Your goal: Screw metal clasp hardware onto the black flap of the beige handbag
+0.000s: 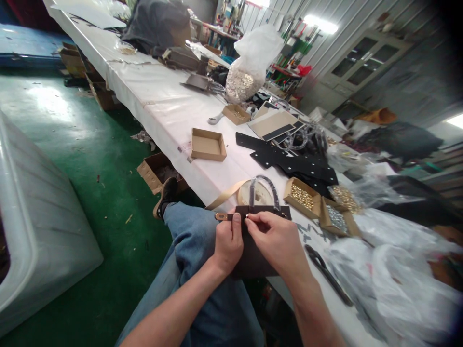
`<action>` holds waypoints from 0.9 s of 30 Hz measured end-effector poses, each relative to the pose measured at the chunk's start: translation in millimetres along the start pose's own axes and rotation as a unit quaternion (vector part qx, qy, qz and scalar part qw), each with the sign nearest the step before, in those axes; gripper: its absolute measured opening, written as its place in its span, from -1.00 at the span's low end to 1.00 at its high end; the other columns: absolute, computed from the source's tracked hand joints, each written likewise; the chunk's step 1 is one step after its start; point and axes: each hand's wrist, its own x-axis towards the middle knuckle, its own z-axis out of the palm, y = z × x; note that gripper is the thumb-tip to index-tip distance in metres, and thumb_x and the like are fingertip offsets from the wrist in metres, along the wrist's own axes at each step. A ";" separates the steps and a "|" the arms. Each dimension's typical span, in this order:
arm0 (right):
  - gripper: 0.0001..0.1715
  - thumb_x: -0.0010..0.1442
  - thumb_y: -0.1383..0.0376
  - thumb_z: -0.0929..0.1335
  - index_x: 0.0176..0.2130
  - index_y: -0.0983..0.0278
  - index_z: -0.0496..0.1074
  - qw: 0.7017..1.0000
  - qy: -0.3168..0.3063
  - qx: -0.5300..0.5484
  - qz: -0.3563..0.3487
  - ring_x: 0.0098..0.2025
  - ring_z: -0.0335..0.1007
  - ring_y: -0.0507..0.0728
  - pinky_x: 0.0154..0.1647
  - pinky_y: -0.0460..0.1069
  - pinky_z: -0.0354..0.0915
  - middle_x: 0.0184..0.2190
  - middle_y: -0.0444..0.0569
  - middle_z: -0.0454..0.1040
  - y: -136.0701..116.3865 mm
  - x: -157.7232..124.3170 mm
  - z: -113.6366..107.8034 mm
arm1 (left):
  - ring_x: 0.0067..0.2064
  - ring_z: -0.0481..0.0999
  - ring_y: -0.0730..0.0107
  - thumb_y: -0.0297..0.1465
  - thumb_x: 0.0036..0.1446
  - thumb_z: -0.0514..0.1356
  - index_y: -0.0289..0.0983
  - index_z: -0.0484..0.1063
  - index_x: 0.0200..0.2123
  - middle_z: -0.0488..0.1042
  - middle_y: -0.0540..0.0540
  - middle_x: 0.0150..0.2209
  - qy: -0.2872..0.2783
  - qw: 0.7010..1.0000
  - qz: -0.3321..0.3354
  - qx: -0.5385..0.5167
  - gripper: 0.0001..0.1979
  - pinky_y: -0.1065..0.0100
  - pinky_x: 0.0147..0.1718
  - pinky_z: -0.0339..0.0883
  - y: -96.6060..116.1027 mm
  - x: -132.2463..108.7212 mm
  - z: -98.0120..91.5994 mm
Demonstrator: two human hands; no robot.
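A dark handbag (255, 255) stands upright over my lap at the table's edge, its arched handle (274, 185) wrapped in clear plastic. Along its top edge runs a narrow dark strap with a gold-coloured metal end piece (221, 217). My left hand (228, 243) is closed on this strap, thumb on top. Close beside it, the thumb and forefinger of my right hand (277, 238) pinch at the strap by the bag's top. A tiny pale thing shows at those fingertips, too small to name. Behind the handle lies a roll of tan ribbon (246, 193).
Right of the bag are small cardboard boxes of gold studs (303, 196) and silver pieces (334, 217), and a long dark tool (327, 274). Another cardboard box (208, 145) and black studded strips (289, 161) lie farther back. A large grey bin (54, 241) stands left.
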 end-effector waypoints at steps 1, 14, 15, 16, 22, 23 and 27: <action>-0.74 0.45 0.17 0.42 -0.21 0.15 0.72 1.000 -0.005 0.002 0.004 -0.25 0.70 0.28 -0.16 0.16 0.48 -0.23 -0.06 0.74 -0.5 0.6 -0.7 | 0.06 0.68 0.04 -0.11 0.70 0.02 -0.21 0.66 0.08 0.71 -0.27 0.00 -0.004 1.000 0.004 0.007 -0.55 0.13 0.16 0.43 1.1 -1.1 -0.3; -0.71 0.60 0.46 0.40 -0.21 0.20 0.56 0.976 -0.053 -0.213 0.014 -0.22 0.57 0.28 -0.31 0.14 0.19 -0.20 0.00 0.58 -25.9 -7.0 21.4 | -0.11 0.66 0.07 -0.03 0.67 0.07 -0.18 0.65 -0.03 0.70 -0.25 -0.11 0.022 0.999 -0.027 0.015 -0.54 0.17 -0.04 0.38 -1.8 -5.9 0.6; -0.71 0.62 0.46 0.40 -0.20 0.20 0.55 0.974 -0.055 -0.221 0.019 -0.23 0.56 0.26 -0.33 0.13 0.17 -0.19 -0.02 0.56 -27.0 -9.0 20.6 | -0.12 0.66 0.08 -0.02 0.66 0.08 -0.18 0.65 -0.03 0.69 -0.23 -0.13 0.023 0.999 -0.023 0.020 -0.54 0.18 -0.06 0.38 -1.0 -6.0 1.2; -0.72 0.63 0.47 0.40 -0.18 0.20 0.55 0.974 -0.056 -0.219 0.021 -0.23 0.55 0.24 -0.32 0.13 0.18 -0.18 -0.03 0.55 -26.7 -10.8 19.0 | -0.10 0.67 0.07 -0.02 0.66 0.08 -0.18 0.65 -0.03 0.69 -0.23 -0.13 0.026 0.999 -0.016 0.030 -0.54 0.18 -0.05 0.39 -0.3 -6.0 2.1; -0.78 0.68 0.47 0.37 0.00 0.23 0.60 0.993 -0.034 -0.109 0.002 -0.05 0.57 0.24 -0.05 0.05 0.40 -0.04 -0.01 0.56 -3.9 -21.8 7.3 | -0.06 0.69 0.04 0.02 0.63 0.14 -0.20 0.63 -0.03 0.72 -0.19 -0.09 0.009 0.994 -0.011 0.105 -0.56 0.18 -0.02 0.44 6.0 -4.3 13.0; -0.77 0.68 0.48 0.36 0.03 0.24 0.62 0.996 -0.028 -0.084 0.004 -0.03 0.57 0.25 0.01 0.05 0.43 -0.04 0.01 0.56 0.3 -24.8 5.7 | -0.06 0.69 0.03 0.03 0.60 0.18 -0.20 0.63 -0.03 0.72 -0.18 -0.09 -0.001 0.993 -0.016 0.117 -0.56 0.17 -0.02 0.44 7.9 -4.4 15.1; -0.46 0.65 0.53 0.30 0.48 0.28 0.48 0.997 -0.006 0.072 -0.004 0.22 0.57 0.27 0.35 0.06 0.47 0.21 0.11 0.60 11.2 -46.1 -8.8 | 0.02 0.71 -0.08 0.09 0.45 0.34 -0.25 0.62 0.04 0.72 -0.23 -0.02 0.015 0.987 -0.033 0.159 -0.49 0.09 0.04 0.50 13.8 -6.3 23.1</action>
